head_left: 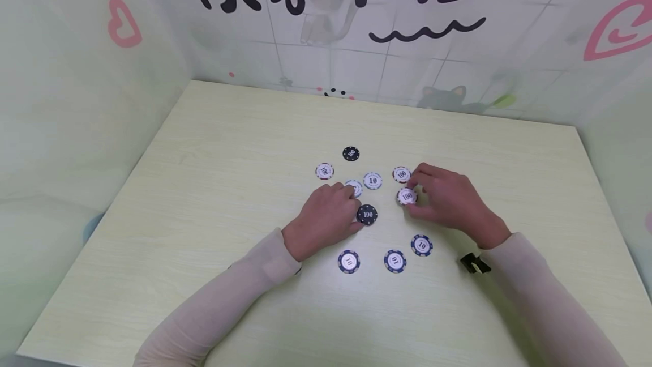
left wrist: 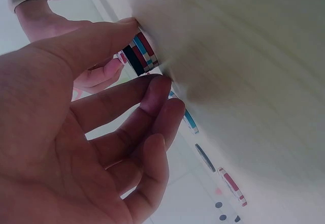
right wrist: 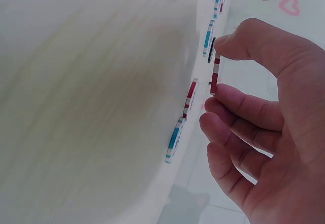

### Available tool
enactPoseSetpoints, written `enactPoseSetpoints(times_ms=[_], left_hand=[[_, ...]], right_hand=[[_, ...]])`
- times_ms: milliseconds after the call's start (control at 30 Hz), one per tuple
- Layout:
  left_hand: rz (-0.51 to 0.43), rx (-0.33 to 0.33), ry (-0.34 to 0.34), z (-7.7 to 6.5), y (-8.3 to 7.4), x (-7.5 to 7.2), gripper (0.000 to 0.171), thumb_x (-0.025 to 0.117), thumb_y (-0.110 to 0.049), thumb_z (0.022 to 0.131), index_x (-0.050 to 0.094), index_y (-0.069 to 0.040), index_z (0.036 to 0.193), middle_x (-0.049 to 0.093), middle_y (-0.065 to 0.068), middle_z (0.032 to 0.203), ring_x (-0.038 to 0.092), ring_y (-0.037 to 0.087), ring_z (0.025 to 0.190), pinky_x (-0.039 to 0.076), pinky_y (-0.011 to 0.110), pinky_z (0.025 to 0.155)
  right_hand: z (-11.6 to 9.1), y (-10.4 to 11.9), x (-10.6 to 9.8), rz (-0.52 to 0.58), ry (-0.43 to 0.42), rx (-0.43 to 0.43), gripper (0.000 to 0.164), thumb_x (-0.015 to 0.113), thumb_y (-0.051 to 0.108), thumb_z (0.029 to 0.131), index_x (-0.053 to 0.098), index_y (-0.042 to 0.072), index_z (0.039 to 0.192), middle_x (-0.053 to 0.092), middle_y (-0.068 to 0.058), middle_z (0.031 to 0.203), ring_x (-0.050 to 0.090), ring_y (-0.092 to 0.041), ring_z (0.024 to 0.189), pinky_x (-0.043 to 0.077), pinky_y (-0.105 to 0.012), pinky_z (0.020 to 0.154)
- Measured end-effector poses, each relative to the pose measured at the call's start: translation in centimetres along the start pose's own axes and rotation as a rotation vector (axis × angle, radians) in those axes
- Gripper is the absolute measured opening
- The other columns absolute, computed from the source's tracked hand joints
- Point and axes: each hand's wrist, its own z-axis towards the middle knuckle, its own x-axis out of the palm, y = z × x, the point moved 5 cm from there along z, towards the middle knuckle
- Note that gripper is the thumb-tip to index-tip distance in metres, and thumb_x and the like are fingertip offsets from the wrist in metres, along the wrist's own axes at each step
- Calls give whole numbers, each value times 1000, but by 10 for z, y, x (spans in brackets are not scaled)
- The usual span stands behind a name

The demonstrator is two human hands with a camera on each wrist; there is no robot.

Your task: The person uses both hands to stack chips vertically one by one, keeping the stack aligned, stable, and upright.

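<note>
A white chip [head_left: 406, 196] is clamped in the grip of the right hand [head_left: 450, 196], above the tabletop [head_left: 229, 157]. Nearby, the left hand [head_left: 328, 214] pinches a black-topped stack [head_left: 367, 214]; uneven finger pressure could make it slide apart

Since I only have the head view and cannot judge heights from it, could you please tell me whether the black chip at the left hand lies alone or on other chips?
Observer: The black chip at the left hand tops a stack: the left wrist view shows red and blue edges beneath it.
Operator: Thank you; and does the white-faced chip in the right hand touch the table?
Observer: The right wrist view shows it held clear of the surface, between thumb and fingers.
</note>
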Motion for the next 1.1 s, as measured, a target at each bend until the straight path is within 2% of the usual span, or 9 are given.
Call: enactPoseSetpoints(times_ms=[667, 933, 1100], left_hand=[[4, 1, 14, 0, -1, 1, 38, 88, -47, 95, 86, -9, 101, 73, 4, 93, 62, 19, 75, 53, 34, 66], [9, 0, 29, 1, 0, 0, 39, 87, -48, 96, 86, -10, 103, 74, 4, 95, 62, 19, 76, 54, 33, 67], [15, 2, 31, 1, 0, 1, 40, 86, -48, 96, 86, -9, 103, 74, 5, 96, 62, 19, 76, 53, 34, 66]], right_hand=[[5, 20, 2, -11, -10, -63, 27, 88, 27, 86, 79, 8, 103, 75, -9, 117, 71, -24, 91, 59, -37, 63], [8, 28, 3, -11, -5, -81, 29, 88, 29, 86, 79, 8, 105, 75, -13, 128, 75, -32, 113, 64, -41, 71], [10, 33, 3, -4, 5, -90, 27, 87, 27, 87, 79, 8, 106, 74, -13, 126, 75, -30, 106, 63, -40, 69]])
